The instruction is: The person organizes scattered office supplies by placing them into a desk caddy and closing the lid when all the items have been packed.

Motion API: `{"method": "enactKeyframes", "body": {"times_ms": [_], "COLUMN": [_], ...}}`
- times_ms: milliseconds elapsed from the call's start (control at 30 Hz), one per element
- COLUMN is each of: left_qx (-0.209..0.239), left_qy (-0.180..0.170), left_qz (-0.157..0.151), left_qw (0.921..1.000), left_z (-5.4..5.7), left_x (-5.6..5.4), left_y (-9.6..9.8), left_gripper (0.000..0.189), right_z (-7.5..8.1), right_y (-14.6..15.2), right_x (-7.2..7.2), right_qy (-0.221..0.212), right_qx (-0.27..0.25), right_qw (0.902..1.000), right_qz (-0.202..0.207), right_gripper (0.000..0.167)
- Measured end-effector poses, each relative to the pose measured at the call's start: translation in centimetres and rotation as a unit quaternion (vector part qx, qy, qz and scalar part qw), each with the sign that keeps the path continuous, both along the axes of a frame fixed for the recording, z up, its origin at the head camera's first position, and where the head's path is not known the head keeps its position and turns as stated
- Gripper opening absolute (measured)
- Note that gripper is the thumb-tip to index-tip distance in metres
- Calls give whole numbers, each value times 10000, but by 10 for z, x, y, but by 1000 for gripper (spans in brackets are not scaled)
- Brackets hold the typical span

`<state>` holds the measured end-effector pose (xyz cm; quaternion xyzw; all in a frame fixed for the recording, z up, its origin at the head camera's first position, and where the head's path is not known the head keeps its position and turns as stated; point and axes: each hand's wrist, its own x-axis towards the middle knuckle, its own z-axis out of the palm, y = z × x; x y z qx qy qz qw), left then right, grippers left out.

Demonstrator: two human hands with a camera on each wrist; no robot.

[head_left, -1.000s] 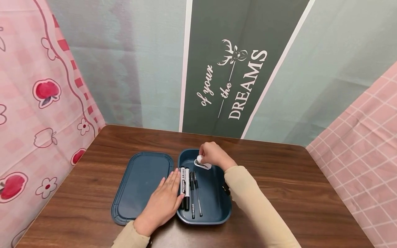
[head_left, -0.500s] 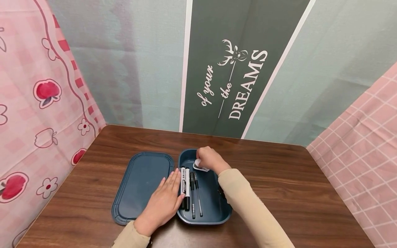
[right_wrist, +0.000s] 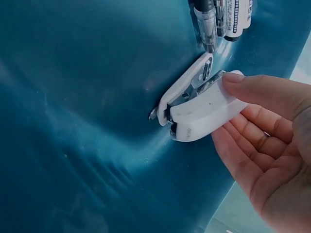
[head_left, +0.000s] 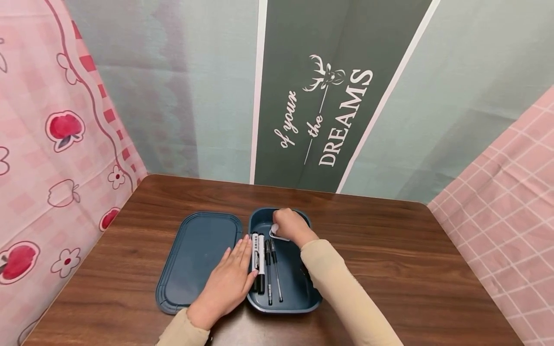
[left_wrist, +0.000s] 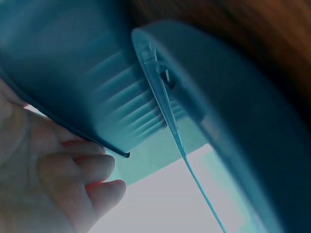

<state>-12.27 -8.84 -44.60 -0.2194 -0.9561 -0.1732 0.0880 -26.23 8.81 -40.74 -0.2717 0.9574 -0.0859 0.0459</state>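
Inside the blue plastic box (head_left: 298, 290), near its far end, my right hand (head_left: 291, 225) pinches a small white stapler (right_wrist: 209, 111) between thumb and fingers. In the right wrist view the stapler's upper arm is swung apart from its base, close over the box floor. Flat along the box's left side lies my left hand (head_left: 231, 276), fingers straight at the rim. Next to those fingers are two black-and-white markers (head_left: 261, 259). Two slim black-capped clear pens (head_left: 277, 274) lie just right of the markers, their capped ends near the stapler.
A matching blue lid (head_left: 196, 259) lies flat on the brown wooden table (head_left: 381, 250), left of the box and partly under my left hand. Fabric curtains (head_left: 216, 96) stand behind the table and on both sides.
My right hand has moved slightly left and toward me with the stapler, lower into the box. The left hand, markers and pens have stayed put.
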Motion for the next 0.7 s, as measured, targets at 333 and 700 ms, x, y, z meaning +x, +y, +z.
{"method": "enactKeyframes", "body": {"times_ms": [333, 700], "left_qx": [254, 8], "left_qy": [-523, -210], "left_qz": [-120, 579], "left_qw": [9982, 9981], "left_z": [5, 20], "left_x": [0, 3], "left_y": [-5, -99], "left_gripper": [64, 69], "right_z": [20, 76], "right_y": [3, -13], "right_x": [14, 142], "right_qy": [362, 988], "right_qx": [-235, -1680], "right_qw": [9984, 9806], "right_qz": [-370, 230], "right_gripper": [33, 45]}}
